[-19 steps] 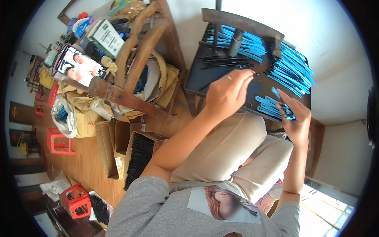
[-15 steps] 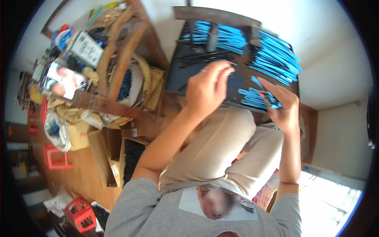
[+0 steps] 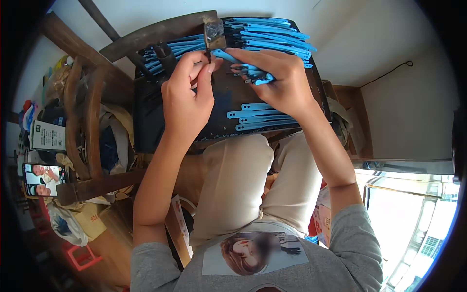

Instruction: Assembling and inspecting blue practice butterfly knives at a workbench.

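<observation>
My right hand (image 3: pixel 284 80) is closed around a bundle of flat light-blue strips (image 3: pixel 262 77) with dark ends. One blue strip (image 3: pixel 224 55) sticks out of that grip toward the foot of a worn metal block (image 3: pixel 215 35) on a dark bar. Right beside the block, my left hand (image 3: pixel 187 100) pinches with thumb and fingertips; a thin dark piece shows there, partly hidden by the fingers. Near the front edge of the black tabletop (image 3: pixel 180 134) lie several blue strips (image 3: pixel 265 119) with small holes in their ends.
Piles of blue strips lie behind the block, one at the far right (image 3: pixel 272 36) and one at the far left (image 3: pixel 187 45). A curved dark bar (image 3: pixel 155 31) spans the table's back. Left stand a wooden chair frame (image 3: pixel 92 121) and a lit phone (image 3: pixel 44 179).
The view has turned, so the table sits further left. Both hands have come together at the metal block, my right hand bringing its bundle, with one strip pointing at the block.
</observation>
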The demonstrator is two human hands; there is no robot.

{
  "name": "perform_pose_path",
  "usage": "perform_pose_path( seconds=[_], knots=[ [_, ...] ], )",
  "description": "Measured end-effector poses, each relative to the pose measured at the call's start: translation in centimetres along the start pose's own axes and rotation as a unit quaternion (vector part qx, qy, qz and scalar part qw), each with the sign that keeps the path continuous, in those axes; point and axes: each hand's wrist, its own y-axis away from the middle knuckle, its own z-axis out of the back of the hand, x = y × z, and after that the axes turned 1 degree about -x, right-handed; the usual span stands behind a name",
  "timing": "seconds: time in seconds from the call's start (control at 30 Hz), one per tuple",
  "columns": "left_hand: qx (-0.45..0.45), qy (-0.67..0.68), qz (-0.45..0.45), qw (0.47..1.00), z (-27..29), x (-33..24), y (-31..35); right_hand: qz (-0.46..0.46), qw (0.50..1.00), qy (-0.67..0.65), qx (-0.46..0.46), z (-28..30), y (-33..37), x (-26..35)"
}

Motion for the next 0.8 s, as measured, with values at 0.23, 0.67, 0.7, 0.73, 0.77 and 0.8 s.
perform_pose_path(
  seconds=[0.23, 0.67, 0.7, 0.73, 0.77, 0.8],
  knots=[
    [0.001, 0.028, -0.005, 1.0, 0.1, 0.6, 0.1, 0.013, 1.0, 0.006, 0.001, -0.6, -0.4, -0.7],
    [0.016, 0.055, 0.018, 0.998, 0.0, 0.8, -0.3, 0.023, 1.0, -0.019, -0.009, -0.8, -1.1, -0.8],
    [0.019, 0.059, 0.02, 0.998, 0.1, 0.9, -0.3, 0.031, 0.999, -0.02, -0.014, -0.8, -1.1, -0.9],
    [0.02, 0.058, 0.019, 0.998, 0.0, 1.0, -0.3, 0.03, 0.999, -0.018, -0.01, -0.7, -1.1, -1.1],
    [0.025, 0.054, 0.018, 0.998, -0.1, 1.1, -0.3, 0.03, 0.999, -0.018, -0.012, -0.8, -1.1, -1.3],
    [0.029, 0.05, 0.018, 0.998, -0.1, 1.2, -0.3, 0.028, 0.999, -0.018, -0.009, -0.8, -1.0, -1.4]
  ],
)
